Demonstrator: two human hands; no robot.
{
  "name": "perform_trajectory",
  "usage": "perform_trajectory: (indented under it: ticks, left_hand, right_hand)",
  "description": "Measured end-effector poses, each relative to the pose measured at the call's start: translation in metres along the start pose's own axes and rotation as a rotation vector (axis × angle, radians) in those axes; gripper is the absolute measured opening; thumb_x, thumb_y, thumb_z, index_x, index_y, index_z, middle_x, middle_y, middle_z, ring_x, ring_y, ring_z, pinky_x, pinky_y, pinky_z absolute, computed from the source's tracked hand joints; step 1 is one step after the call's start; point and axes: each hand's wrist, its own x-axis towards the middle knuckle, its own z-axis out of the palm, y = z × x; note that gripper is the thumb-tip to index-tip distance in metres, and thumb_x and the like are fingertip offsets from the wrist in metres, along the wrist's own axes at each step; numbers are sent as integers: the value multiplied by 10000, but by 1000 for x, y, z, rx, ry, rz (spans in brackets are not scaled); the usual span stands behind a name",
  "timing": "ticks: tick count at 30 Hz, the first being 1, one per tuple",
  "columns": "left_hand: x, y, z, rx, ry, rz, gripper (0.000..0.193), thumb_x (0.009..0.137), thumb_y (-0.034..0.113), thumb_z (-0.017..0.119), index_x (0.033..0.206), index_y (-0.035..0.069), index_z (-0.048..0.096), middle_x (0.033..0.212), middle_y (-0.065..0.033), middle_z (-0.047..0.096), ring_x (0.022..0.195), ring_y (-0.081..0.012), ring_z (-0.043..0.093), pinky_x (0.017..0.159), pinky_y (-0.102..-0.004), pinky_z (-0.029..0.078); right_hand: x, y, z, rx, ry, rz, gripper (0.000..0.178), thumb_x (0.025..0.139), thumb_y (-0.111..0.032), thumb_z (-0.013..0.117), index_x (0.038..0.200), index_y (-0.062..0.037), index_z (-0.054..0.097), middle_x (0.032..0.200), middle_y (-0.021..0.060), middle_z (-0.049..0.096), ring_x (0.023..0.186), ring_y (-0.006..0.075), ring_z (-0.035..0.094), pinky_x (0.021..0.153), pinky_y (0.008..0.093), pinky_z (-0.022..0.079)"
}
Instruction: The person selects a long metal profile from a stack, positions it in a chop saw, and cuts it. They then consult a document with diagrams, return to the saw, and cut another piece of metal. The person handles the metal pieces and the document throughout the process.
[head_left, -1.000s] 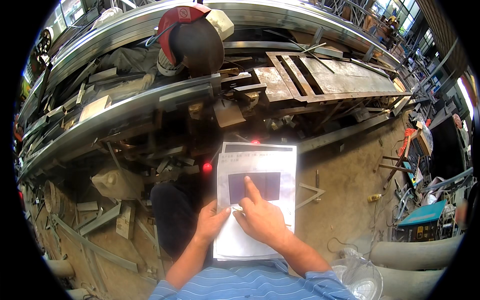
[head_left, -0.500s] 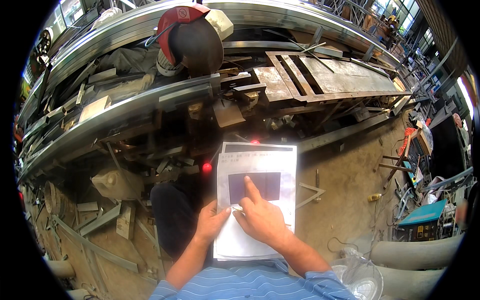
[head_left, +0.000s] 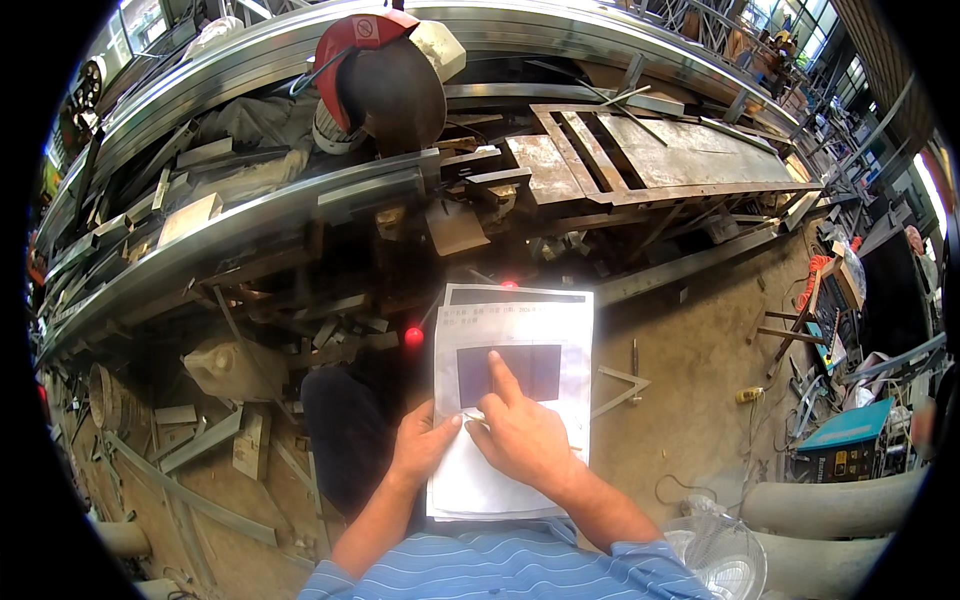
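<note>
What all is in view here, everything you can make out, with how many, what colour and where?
Paper sheets: at least two, white, in front of the person
Printed panel: one, dark blue-purple, on the top sheet
Guarded disc: one, dark with red guard, top centre-left
Metal bars: many, silver-grey, mostly top and left
Metal plate: one, rusty grey, upper right
Round knobs: two, red, near the sheets' top
Container: one, off-white, left
Box: one, teal and black, lower right
Smaller clutter: uncountable, mixed colours, around the edges
Left hand: one, bare, at the sheets' left edge
Right hand: one, bare, index finger on the panel
</note>
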Motion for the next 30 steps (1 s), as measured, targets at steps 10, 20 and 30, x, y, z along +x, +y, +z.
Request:
perform_trajectory:
  ticks: [10, 20, 30]
  left_hand:
    - [1, 0, -1, -3, 0, -6, 316, 993, 112, 674, 1280, -18, 681, 1099, -62, 740, 953, -104, 666, 829, -277, 544]
    - [0, 1, -1, 0, 14, -17, 311, 991, 131, 686, 1263, -20, 686, 1079, -65, 742, 937, -105, 665, 825, -277, 542]
    - [0, -3, -2, 7, 4, -12, 300, 990, 125, 684, 1253, -18, 688, 1068, -64, 743, 928, -107, 665, 820, -277, 543]
  right_hand:
    - [2, 0, 0, 9, 4, 2, 279, 858, -236, 783, 891, -11, 623, 1533, 325, 454, 785, 390, 738, 648, 429, 605]
    - [3, -1, -1, 16, -2, 11, 284, 856, -241, 790, 897, -16, 622, 1541, 317, 449, 799, 395, 737, 665, 440, 606]
    - [3, 0, 3, 4, 28, -30, 318, 891, -282, 760, 868, -15, 589, 1539, 343, 442, 777, 367, 740, 637, 434, 604]
